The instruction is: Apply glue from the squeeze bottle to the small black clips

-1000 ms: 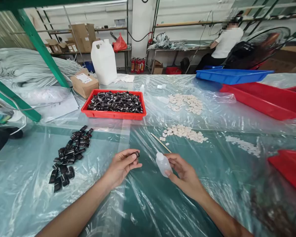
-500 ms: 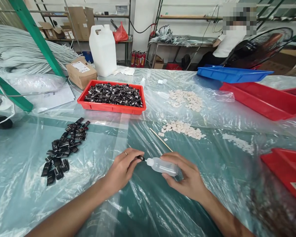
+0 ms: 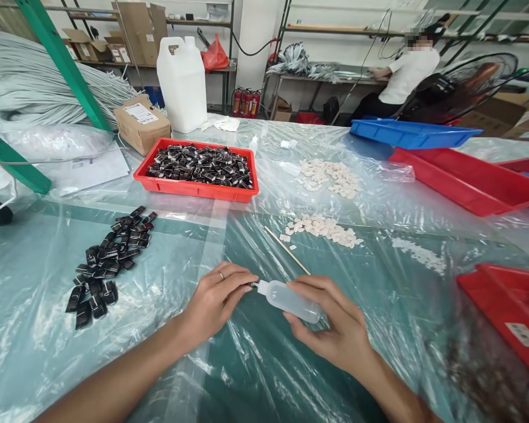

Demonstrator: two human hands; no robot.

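Observation:
Between the thumb and fingers of my left hand (image 3: 218,299) is a small black piece (image 3: 252,284), mostly hidden by the fingertips. My right hand (image 3: 335,320) grips a translucent squeeze bottle (image 3: 291,301) lying nearly level, its nozzle pointing left. The nozzle tip meets the black piece, or comes very close to it; the fingers cover the exact spot. Beyond the bottle, a thin wooden stick (image 3: 286,249) rests on the plastic-covered table. Loose black pieces (image 3: 110,252) are heaped to the left of my left hand.
A red tray (image 3: 196,187) full of black pieces stands farther back. Small whitish pieces (image 3: 321,229) lie in piles beyond my right hand. Red trays (image 3: 476,182) and a blue tray (image 3: 414,134) are at the right. A white jug (image 3: 183,88) stands behind; a person (image 3: 412,70) sits across the room.
The bottle's nozzle has come closer to the black piece, which is now more covered by my left fingers. The whole view has shifted slightly.

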